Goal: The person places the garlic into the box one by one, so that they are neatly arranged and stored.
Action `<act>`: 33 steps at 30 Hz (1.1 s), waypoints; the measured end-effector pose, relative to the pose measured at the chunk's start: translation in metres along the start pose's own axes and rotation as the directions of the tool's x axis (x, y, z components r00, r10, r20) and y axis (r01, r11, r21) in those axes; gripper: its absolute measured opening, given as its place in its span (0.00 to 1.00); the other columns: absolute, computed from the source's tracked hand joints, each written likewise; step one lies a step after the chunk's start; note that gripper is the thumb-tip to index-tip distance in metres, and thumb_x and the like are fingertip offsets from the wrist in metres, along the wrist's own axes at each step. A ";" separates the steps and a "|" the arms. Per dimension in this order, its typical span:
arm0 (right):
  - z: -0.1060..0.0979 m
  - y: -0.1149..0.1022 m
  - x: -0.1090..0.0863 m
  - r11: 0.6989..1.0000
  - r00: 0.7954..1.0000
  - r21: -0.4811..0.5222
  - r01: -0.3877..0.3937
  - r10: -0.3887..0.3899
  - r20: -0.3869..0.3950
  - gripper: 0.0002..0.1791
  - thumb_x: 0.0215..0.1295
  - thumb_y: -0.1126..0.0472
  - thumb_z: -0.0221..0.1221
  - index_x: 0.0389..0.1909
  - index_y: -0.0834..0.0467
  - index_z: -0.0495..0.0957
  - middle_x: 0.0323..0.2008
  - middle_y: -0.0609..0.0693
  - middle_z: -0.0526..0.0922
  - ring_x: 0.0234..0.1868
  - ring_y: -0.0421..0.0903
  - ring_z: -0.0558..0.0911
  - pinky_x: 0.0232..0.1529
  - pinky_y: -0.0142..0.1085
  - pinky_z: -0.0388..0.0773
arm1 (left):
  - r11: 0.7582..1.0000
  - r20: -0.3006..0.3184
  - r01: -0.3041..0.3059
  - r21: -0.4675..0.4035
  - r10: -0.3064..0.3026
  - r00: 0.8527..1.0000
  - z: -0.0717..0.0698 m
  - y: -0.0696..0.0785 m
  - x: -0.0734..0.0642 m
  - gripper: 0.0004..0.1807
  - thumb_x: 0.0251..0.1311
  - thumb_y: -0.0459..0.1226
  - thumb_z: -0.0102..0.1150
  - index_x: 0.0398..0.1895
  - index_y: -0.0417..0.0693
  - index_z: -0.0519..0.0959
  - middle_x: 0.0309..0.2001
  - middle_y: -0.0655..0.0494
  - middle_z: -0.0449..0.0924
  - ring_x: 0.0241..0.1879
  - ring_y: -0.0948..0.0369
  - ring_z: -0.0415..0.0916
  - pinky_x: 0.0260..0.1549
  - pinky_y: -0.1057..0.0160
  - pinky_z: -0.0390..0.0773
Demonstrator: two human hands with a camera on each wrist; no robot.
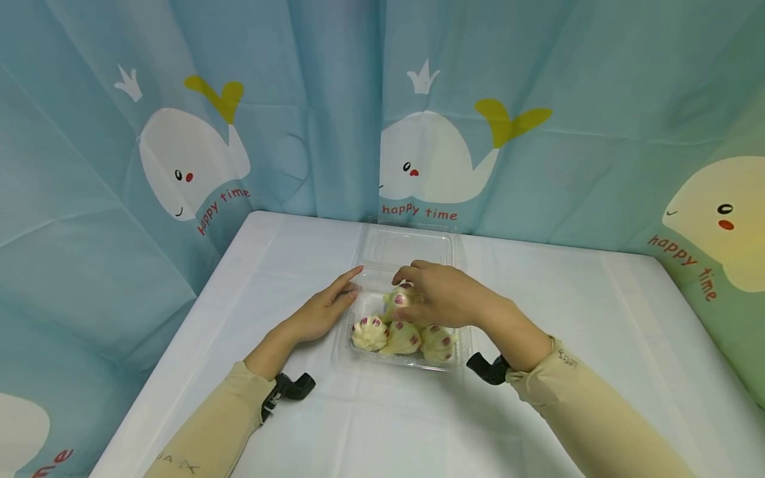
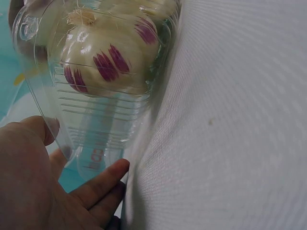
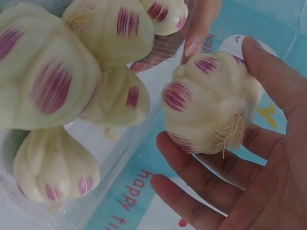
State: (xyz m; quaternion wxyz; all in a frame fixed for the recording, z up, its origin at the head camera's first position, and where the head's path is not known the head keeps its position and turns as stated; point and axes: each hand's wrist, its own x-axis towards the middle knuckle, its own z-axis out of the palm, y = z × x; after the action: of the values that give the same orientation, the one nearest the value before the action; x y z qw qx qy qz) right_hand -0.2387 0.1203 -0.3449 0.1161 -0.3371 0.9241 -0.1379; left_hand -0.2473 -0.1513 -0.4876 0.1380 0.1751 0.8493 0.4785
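My right hand grips a garlic bulb between thumb and fingers, over the far half of a clear plastic box. The bulb is pale with purple streaks and a tuft of dry roots. Several similar bulbs lie in the box, among them a left one, a middle one and a right one. My left hand is at the box's left side, fingers extended. In the left wrist view its thumb and fingertips are right at the box's clear wall.
The box's hinged lid lies folded back toward the rear edge of the white-covered table. A blue curtain with whale prints hangs close behind the table and along its left side. Black wrist mounts sit at both cuffs.
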 end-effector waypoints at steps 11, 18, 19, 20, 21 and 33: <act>0.007 -0.005 0.014 0.999 1.000 -0.043 -0.001 0.002 0.009 0.31 0.63 0.37 0.69 0.61 0.50 0.79 0.49 0.44 0.82 0.43 0.42 0.82 0.51 0.46 0.82 | 1.000 -0.009 0.005 -0.004 -0.005 1.000 0.000 -0.002 0.000 0.29 0.80 0.60 0.39 0.79 0.90 0.48 0.76 0.48 0.67 0.77 0.46 0.62 0.75 0.37 0.60; 0.010 -0.010 0.020 0.999 0.999 -0.046 -0.026 0.027 0.030 0.32 0.63 0.36 0.69 0.61 0.48 0.79 0.50 0.43 0.81 0.45 0.43 0.83 0.52 0.47 0.82 | 1.000 -0.005 0.014 -0.002 -0.014 1.000 0.001 -0.001 -0.001 0.30 0.80 0.60 0.39 0.80 0.89 0.47 0.77 0.46 0.65 0.77 0.44 0.62 0.75 0.37 0.59; 0.010 -0.010 0.020 0.998 0.999 -0.049 -0.029 0.030 0.032 0.32 0.63 0.36 0.69 0.62 0.48 0.79 0.51 0.43 0.81 0.46 0.44 0.83 0.52 0.47 0.82 | 1.000 -0.005 0.014 -0.001 -0.014 1.000 0.001 0.000 -0.001 0.30 0.80 0.60 0.39 0.80 0.89 0.47 0.77 0.46 0.65 0.77 0.44 0.62 0.75 0.37 0.59; 0.010 -0.011 0.021 0.998 0.999 -0.050 -0.032 0.034 0.034 0.32 0.63 0.36 0.69 0.62 0.48 0.78 0.51 0.43 0.81 0.46 0.44 0.83 0.53 0.47 0.81 | 1.000 -0.006 0.012 0.003 -0.012 1.000 0.001 0.000 -0.001 0.30 0.80 0.60 0.39 0.80 0.89 0.47 0.77 0.46 0.65 0.77 0.44 0.62 0.75 0.37 0.59; 0.011 -0.011 0.022 0.998 0.999 -0.052 -0.033 0.035 0.034 0.32 0.63 0.36 0.69 0.62 0.48 0.78 0.51 0.43 0.81 0.47 0.44 0.83 0.53 0.47 0.81 | 1.000 -0.006 0.012 0.004 -0.012 1.000 0.001 0.000 -0.001 0.30 0.80 0.60 0.39 0.80 0.89 0.47 0.77 0.46 0.65 0.77 0.44 0.62 0.75 0.37 0.60; 0.015 -0.014 0.028 0.996 1.000 -0.089 0.008 -0.008 0.008 0.30 0.63 0.39 0.71 0.60 0.50 0.79 0.51 0.46 0.83 0.50 0.47 0.84 0.54 0.49 0.82 | 1.000 -0.010 0.003 0.012 -0.003 1.000 0.002 0.000 -0.001 0.29 0.80 0.60 0.39 0.80 0.89 0.47 0.77 0.46 0.65 0.77 0.44 0.62 0.75 0.36 0.60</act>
State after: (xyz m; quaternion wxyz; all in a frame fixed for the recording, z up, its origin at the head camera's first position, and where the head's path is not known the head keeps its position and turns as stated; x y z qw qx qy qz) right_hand -0.2470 0.0893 -0.3578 0.1038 -0.3461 0.9275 -0.0961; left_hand -0.2458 -0.1503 -0.4885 0.1336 0.1721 0.8530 0.4742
